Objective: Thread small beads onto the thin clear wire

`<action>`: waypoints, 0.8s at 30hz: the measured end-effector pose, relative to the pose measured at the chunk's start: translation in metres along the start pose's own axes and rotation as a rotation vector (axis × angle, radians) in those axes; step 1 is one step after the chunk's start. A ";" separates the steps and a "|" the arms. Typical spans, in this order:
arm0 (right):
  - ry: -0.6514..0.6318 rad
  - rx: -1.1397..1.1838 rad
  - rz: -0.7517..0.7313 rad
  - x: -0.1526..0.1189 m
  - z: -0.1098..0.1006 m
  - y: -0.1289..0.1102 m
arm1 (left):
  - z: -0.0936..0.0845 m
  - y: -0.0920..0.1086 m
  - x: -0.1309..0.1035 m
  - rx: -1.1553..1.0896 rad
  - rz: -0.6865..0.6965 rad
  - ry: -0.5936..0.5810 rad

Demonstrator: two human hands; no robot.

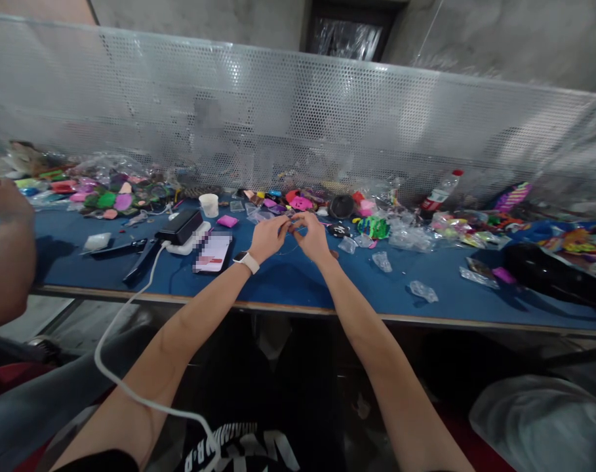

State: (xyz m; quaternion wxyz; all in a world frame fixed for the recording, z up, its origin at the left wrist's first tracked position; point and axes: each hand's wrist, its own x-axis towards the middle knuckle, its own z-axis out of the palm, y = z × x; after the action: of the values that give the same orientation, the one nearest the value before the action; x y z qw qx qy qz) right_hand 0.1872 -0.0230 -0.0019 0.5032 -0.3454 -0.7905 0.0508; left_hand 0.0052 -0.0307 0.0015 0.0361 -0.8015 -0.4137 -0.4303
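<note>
Over the blue table (pixel 288 288), my left hand (pixel 269 237) and my right hand (pixel 309 235) meet with fingertips pinched together. What they pinch is too small to make out; a faint thin strand (pixel 288 252) curves just below them. A watch with a pale strap (pixel 249 263) is on my left wrist. Right behind my fingers lie a bright pink piece (pixel 301 202) and other small coloured bits. Left of my left hand are a pink packet (pixel 227 221) and a lit phone (pixel 214 252).
A white cup (pixel 209 205), a black power bank (pixel 179 226) and a white cable (pixel 101 354) are on the left. Plastic scraps (pixel 423 291), a red-capped bottle (pixel 442 192) and a black bag (pixel 548 272) are right. A perforated metal screen (pixel 258 105) stands behind. A co-worker's arm (pixel 7 255) reaches in at left.
</note>
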 end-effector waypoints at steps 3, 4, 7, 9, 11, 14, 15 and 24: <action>-0.014 -0.048 -0.036 0.001 -0.003 0.001 | 0.001 0.000 0.000 -0.012 0.007 -0.008; -0.023 -0.064 -0.048 0.001 -0.004 0.001 | 0.001 0.000 0.000 -0.018 0.006 -0.008; -0.053 -0.119 -0.090 0.002 -0.009 0.001 | 0.000 0.001 0.001 -0.052 -0.004 -0.005; -0.069 -0.158 -0.120 0.003 -0.012 0.002 | -0.002 0.002 0.001 -0.087 -0.005 -0.009; -0.071 -0.185 -0.141 0.004 -0.014 0.004 | -0.003 0.003 0.003 -0.128 -0.007 -0.018; -0.072 -0.185 -0.152 0.004 -0.016 0.006 | -0.004 0.002 0.005 -0.194 -0.009 -0.045; -0.075 -0.173 -0.149 0.005 -0.016 0.006 | -0.004 0.001 0.005 -0.209 -0.009 -0.055; 0.016 0.122 0.147 0.005 -0.015 -0.009 | -0.004 -0.004 0.003 -0.099 0.047 -0.068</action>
State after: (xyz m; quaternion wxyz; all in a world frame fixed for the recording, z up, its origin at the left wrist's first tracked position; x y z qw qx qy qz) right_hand 0.1937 -0.0305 0.0130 0.5244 -0.3718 -0.7544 0.1329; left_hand 0.0009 -0.0278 0.0047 -0.0077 -0.8260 -0.3738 -0.4218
